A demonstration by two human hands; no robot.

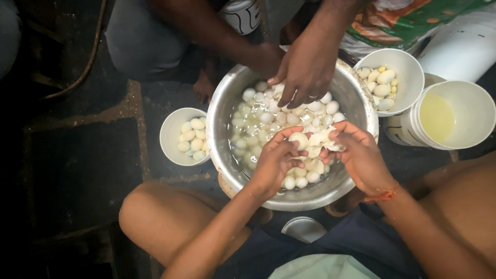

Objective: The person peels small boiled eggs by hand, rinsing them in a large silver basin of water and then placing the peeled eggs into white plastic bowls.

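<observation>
Over the steel basin of water and eggs: left hand curled around a boiled egg; right hand pinching shell fragments. Co-worker's hand crowds the far rim.

2 white egg cups; liquid tub.

We see a dark, worn floor with rough pale patches along a seam, dimly lit, and a hose curving across it.

We see soft light pooled on the metal bowl — its rim glints — while the floor sinks into murky, grainy dark.
</observation>
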